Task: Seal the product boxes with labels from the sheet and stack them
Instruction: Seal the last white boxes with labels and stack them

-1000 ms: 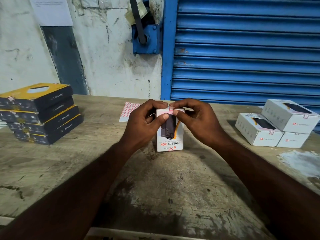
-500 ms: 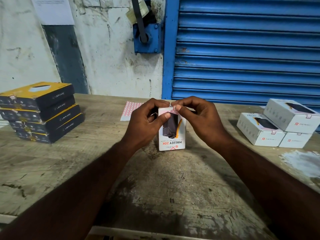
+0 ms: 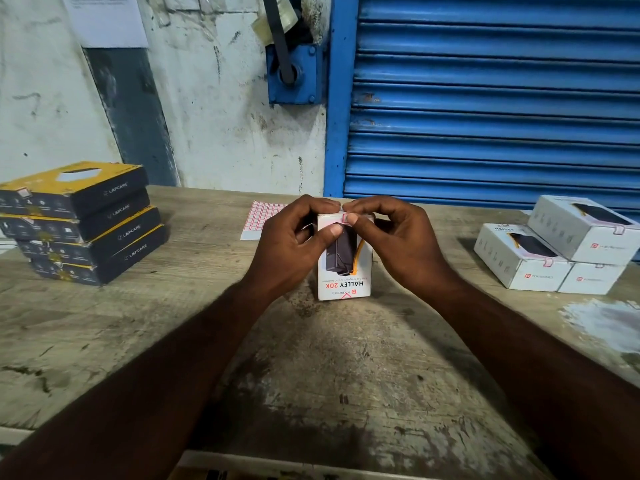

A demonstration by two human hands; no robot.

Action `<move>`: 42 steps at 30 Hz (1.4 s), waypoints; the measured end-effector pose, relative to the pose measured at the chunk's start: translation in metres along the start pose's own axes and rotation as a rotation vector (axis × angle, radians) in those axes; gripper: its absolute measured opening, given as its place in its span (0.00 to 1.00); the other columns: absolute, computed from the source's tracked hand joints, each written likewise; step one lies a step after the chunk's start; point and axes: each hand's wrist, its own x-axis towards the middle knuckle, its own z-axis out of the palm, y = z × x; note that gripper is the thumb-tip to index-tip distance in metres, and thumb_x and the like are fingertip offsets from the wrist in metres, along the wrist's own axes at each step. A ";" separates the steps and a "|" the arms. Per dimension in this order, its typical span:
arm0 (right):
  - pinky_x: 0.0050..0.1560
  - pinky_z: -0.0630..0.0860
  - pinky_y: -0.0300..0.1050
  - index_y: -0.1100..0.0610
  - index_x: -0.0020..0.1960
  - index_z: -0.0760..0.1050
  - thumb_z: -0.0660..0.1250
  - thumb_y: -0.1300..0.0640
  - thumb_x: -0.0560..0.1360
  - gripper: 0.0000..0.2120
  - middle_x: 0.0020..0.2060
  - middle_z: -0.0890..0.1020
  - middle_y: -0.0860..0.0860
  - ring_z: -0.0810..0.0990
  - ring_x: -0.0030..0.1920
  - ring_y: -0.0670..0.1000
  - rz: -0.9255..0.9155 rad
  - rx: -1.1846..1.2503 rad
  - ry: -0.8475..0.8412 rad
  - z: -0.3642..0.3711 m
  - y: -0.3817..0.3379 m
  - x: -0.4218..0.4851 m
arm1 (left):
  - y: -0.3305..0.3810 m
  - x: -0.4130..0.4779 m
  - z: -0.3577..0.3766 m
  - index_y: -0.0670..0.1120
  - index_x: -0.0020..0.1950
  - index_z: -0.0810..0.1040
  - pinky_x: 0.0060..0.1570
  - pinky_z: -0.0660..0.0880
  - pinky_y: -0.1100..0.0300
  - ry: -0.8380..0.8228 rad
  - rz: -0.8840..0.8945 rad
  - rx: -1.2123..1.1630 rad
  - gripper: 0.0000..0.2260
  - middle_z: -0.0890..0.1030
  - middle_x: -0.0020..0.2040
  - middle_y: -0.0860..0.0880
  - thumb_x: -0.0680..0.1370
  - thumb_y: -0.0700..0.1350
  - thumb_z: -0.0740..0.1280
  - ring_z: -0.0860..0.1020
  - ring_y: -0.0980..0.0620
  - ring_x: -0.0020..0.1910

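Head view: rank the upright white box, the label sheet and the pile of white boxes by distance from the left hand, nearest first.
1. upright white box, gripped by the left hand, centre.
2. label sheet, just behind that hand.
3. pile of white boxes, far right.
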 end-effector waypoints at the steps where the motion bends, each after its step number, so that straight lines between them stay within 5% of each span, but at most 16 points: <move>1: 0.59 0.81 0.56 0.53 0.48 0.84 0.73 0.62 0.77 0.05 0.48 0.87 0.50 0.85 0.54 0.51 -0.005 0.003 0.003 0.001 0.000 -0.001 | 0.000 0.000 0.000 0.42 0.56 0.79 0.58 0.80 0.53 0.003 0.004 0.005 0.08 0.83 0.56 0.47 0.77 0.39 0.71 0.82 0.49 0.58; 23: 0.58 0.80 0.46 0.54 0.48 0.83 0.72 0.64 0.76 0.06 0.49 0.87 0.51 0.84 0.54 0.50 -0.033 0.050 0.029 0.002 0.000 -0.002 | -0.002 0.001 -0.001 0.40 0.58 0.79 0.57 0.81 0.52 0.012 0.002 0.044 0.09 0.83 0.57 0.47 0.78 0.38 0.71 0.82 0.51 0.58; 31: 0.59 0.80 0.51 0.50 0.47 0.84 0.73 0.64 0.76 0.09 0.48 0.87 0.48 0.84 0.54 0.50 -0.058 0.039 0.035 0.003 0.003 -0.002 | 0.000 0.000 0.000 0.41 0.57 0.80 0.58 0.81 0.51 0.017 -0.015 0.018 0.10 0.83 0.57 0.47 0.77 0.40 0.71 0.82 0.51 0.58; 42: 0.60 0.80 0.58 0.60 0.51 0.83 0.74 0.63 0.76 0.04 0.49 0.86 0.53 0.84 0.55 0.53 -0.097 -0.035 0.079 0.004 0.011 -0.005 | 0.000 0.000 0.001 0.42 0.56 0.79 0.59 0.80 0.53 0.005 -0.019 -0.007 0.09 0.83 0.58 0.46 0.77 0.40 0.71 0.82 0.51 0.59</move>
